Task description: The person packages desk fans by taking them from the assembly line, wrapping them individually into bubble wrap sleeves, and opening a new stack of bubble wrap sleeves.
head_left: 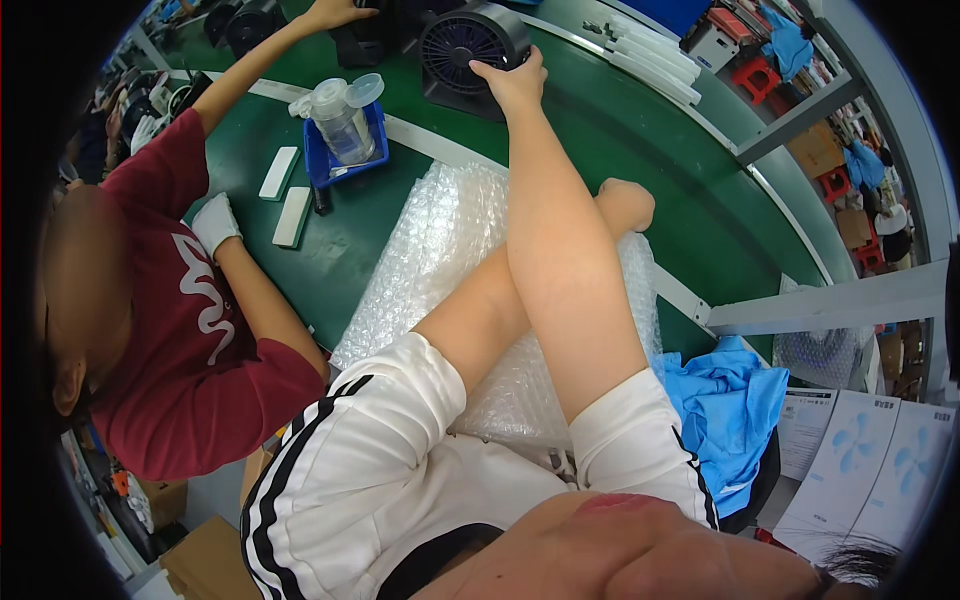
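Head view: the right hand (pixel 512 82) grips the rim of a black fan (pixel 472 45) at the green conveyor belt's (pixel 620 150) far edge. The left hand (pixel 628 203), crossed under, rests clenched on bubble wrap (pixel 440 240). Likely step: pulling 1 fan onto the wrap; the next move calls for a steady drag.

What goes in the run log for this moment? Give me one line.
right hand: grips fan rim | left hand: fist on bubble wrap | arms: crossed | surface: green belt
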The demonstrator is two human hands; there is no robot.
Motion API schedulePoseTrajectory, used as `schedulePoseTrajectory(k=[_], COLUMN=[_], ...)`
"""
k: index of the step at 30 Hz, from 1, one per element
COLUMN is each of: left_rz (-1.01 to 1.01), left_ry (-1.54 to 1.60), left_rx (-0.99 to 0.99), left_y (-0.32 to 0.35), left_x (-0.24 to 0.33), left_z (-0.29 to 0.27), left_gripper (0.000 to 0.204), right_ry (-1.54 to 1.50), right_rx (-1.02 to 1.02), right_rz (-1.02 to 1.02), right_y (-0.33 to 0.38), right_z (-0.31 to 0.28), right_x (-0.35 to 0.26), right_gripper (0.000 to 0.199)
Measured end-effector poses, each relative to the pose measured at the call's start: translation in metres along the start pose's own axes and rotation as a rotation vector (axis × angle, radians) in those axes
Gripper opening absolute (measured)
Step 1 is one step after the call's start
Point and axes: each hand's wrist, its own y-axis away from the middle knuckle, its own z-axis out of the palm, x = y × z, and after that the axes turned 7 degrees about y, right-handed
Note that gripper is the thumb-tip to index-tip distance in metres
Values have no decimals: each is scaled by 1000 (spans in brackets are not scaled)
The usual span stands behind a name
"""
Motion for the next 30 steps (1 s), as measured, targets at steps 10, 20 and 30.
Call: schedulePoseTrajectory(k=[10,20,30], left_rz=[39,31,66], left_ry=[28,30,47], left_rx=[31,66,149], left_y=[-3,-1,-1], left_x=[3,10,3], left_z=[-1,7,7], left_gripper=[29,28,27], right_ry=[260,168,69], right_rx=[-68,-86,17], right_rz=[-85,-62,-175], right_y=[4,15,2], right_z=[-5,-19,-9], right_x=[-14,0,-13], right_gripper=[106,104,102])
